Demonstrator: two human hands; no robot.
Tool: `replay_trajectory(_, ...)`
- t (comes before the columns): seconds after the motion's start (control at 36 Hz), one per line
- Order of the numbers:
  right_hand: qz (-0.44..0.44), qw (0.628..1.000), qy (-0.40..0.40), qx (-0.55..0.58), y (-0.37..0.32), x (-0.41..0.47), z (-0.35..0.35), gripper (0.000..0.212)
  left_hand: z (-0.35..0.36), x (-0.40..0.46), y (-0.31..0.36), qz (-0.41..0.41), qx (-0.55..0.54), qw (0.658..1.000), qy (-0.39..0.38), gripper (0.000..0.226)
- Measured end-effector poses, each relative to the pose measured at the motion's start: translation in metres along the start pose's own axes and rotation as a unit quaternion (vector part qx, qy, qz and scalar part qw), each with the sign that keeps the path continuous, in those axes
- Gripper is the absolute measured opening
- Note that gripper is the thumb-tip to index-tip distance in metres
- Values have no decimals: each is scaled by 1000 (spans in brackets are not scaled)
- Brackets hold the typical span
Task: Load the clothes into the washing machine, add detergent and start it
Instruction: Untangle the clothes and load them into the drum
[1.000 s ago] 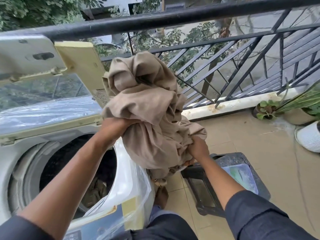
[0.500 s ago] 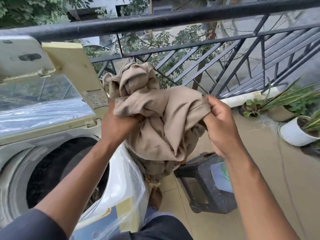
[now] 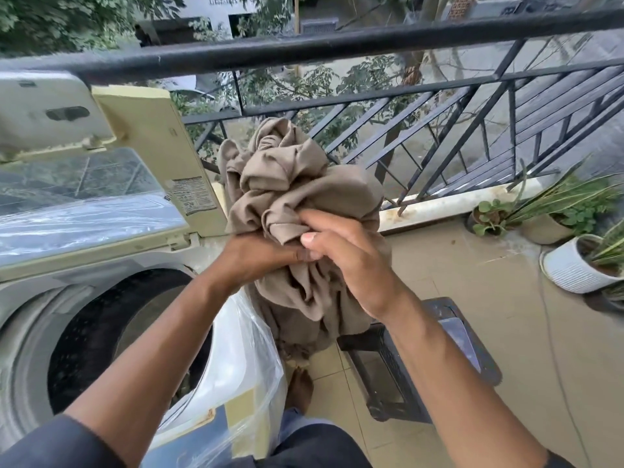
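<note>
Both hands are gripping a bunched tan garment (image 3: 304,204) in mid-air. The left hand (image 3: 260,255) is clutching the bundle from below on its left side, fingers buried in the folds. The right hand (image 3: 351,261) is curling over the front of the cloth, thumb and fingers pinching a fold, and is touching the left hand. The garment is rising in a crumpled heap above the hands, and its tail is hanging down towards the floor.

The bundle is sitting just beyond the right edge of the top-loading washing machine (image 3: 40,292), not over the drum (image 3: 101,332). The lid (image 3: 101,163) is standing open at the machine's back edge, and clear plastic wrap (image 3: 250,349) is covering its front right corner. A dark plastic stool (image 3: 398,376) is standing on the tiled floor below the cloth. Potted plants (image 3: 574,261) are lining the foot of the black balcony railing (image 3: 337,49).
</note>
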State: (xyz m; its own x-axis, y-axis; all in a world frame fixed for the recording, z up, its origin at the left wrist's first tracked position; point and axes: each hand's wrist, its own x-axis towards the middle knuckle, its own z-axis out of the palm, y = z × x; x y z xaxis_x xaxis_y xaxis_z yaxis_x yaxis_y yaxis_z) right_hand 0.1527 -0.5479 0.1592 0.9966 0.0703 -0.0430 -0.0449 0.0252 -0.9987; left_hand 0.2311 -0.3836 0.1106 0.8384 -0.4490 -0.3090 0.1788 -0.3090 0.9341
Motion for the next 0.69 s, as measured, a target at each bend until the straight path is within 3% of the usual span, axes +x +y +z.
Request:
replay_trajectory(0.08, 10, 999, -41, -5, 1, 0, -5, 30, 4, 2, 4, 10, 75, 991, 109, 67)
replay_trajectory(0.17, 14, 998, -54, -11, 8, 5, -23, 33, 6, 4, 9, 27, 70, 983, 170, 29)
replay_trajectory(0.25, -2, 998, 36, -50, 28, 13, -44, 35, 2, 9, 4, 47, 44, 980, 190, 13)
replay_trajectory(0.33, -17, 972, 195, -134, 63, 18, -64, 25, -3, 14, -1, 47, 28, 977, 207, 14)
replay_trajectory(0.39, 13, 938, 289, -193, 92, 18, -76, 19, -6, 15, 0, 56, 24, 974, 218, 13)
replay_trajectory(0.44, 95, 911, 323, -238, 130, 15, -91, 21, -8, 15, 2, 62, 22, 972, 225, 14)
replay_trajectory(0.56, 334, 861, 146, -356, 196, 12, -103, 76, -12, 14, 14, 91, 6, 972, 219, 27)
replay_trajectory(0.61, 428, 826, 79, -358, 209, 12, -95, 83, -12, 14, 17, 100, 0, 972, 214, 32)
replay_trajectory(0.69, 425, 785, -9, -451, 231, 16, -84, 78, -12, 15, 22, 96, -2, 972, 214, 37)
